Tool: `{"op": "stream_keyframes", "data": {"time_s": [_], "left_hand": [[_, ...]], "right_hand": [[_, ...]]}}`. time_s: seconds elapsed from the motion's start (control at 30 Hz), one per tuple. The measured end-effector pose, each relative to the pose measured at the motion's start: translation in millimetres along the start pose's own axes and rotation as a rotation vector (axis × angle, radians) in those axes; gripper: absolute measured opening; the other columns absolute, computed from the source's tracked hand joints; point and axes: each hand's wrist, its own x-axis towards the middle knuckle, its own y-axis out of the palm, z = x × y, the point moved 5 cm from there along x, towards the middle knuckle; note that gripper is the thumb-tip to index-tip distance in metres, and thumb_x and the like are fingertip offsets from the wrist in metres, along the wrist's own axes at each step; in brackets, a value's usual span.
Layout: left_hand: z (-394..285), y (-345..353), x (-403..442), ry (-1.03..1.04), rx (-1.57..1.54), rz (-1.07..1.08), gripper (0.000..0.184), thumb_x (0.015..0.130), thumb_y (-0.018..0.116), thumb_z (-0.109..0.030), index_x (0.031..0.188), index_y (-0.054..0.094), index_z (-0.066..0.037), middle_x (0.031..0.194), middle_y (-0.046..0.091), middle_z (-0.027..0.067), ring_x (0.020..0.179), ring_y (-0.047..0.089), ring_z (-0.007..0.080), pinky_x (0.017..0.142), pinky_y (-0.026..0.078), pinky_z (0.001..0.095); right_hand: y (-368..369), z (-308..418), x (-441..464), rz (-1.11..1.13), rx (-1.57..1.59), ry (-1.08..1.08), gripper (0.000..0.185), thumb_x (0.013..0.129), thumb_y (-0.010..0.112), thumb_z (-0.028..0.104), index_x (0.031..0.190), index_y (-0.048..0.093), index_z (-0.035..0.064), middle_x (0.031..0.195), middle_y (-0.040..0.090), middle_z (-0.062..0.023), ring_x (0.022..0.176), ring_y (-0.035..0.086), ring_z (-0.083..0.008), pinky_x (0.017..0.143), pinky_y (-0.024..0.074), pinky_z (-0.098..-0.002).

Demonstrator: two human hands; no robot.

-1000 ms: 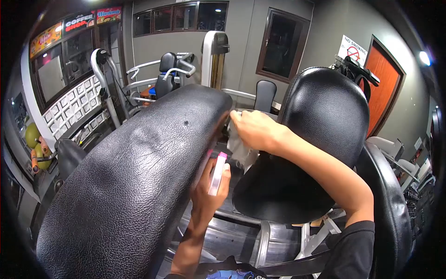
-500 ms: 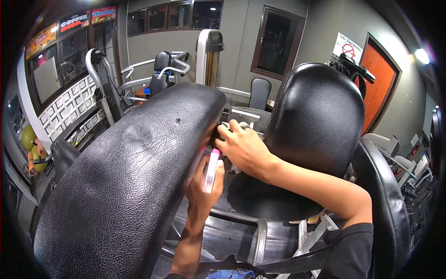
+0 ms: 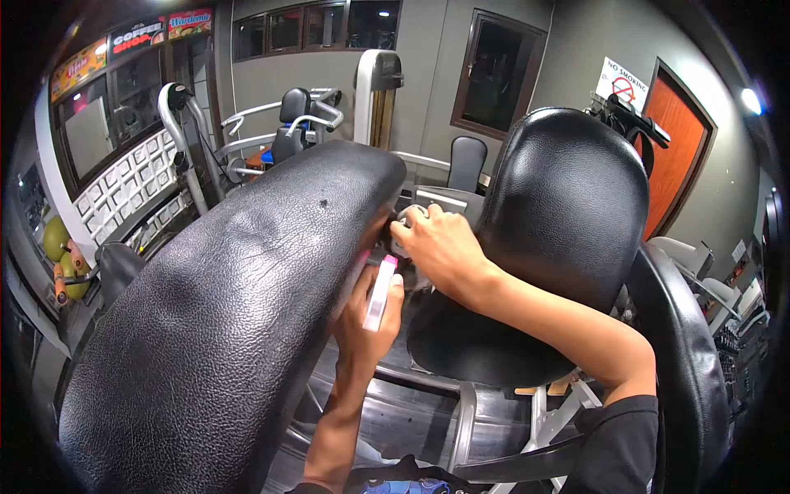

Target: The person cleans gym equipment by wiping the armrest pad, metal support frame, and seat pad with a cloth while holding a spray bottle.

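Note:
My left hand (image 3: 368,329) is closed around a spray bottle, whose white sprayer head (image 3: 378,300) with a pink tip points away from me; the bottle's body is hidden below. Just above and to the right, my right hand (image 3: 444,247) has its fingers curled at the inner side of a long black padded cushion (image 3: 239,305). Something grey shows by those fingertips, mostly covered, and I cannot make out what it is. To the right stands a black backrest (image 3: 568,222) over a black seat pad (image 3: 469,346); my right forearm passes in front of them.
Another black pad (image 3: 679,354) curves along the right side. Silver frame bars (image 3: 465,424) run below the seat. Farther off are a weight machine (image 3: 378,99), a small backrest (image 3: 467,163), a treadmill-like handle frame (image 3: 185,148) and an orange door (image 3: 676,132).
My right hand has shifted slightly, its fingers more bunched, and less of the grey thing shows. The spray bottle stays in my left hand. The view has moved a little.

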Motion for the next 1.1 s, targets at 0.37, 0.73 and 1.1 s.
{"op": "stream_keyframes", "data": {"time_s": [0.37,0.73,1.1], "left_hand": [[-1,-2,-6,-0.261,-0.383,0.080,0.020,0.094,0.055,-0.019,0.087,0.061,-0.002,0.071,0.056,0.0038,0.055,0.053,0.0125,0.047,0.042,0.0277],[-78,11,26,-0.264,-0.861,0.362,0.030,0.093,0.056,-0.020,0.096,0.064,0.009,0.077,0.060,0.0095,0.048,0.057,0.0143,0.044,0.045,0.0252],[-126,29,109,-0.095,-0.857,0.316,0.034,0.094,0.056,-0.026,0.094,0.067,0.007,0.073,0.060,0.0096,0.055,0.059,0.0148,0.042,0.048,0.0263]], "right_hand": [[-68,-26,-34,-0.122,0.579,0.046,0.036,0.086,0.065,0.015,0.116,0.051,-0.0008,0.103,0.061,-0.0243,0.097,0.063,-0.0427,0.087,0.0507,-0.0456],[-107,-81,-153,-0.490,1.389,0.461,0.034,0.093,0.067,0.016,0.121,0.050,0.0061,0.107,0.054,-0.0016,0.101,0.051,-0.0080,0.090,0.0421,-0.0254],[-108,-104,-203,-0.803,1.156,0.644,0.064,0.088,0.064,-0.002,0.137,0.027,0.0107,0.103,0.057,-0.0027,0.098,0.056,-0.0101,0.090,0.0449,-0.0284]]}}
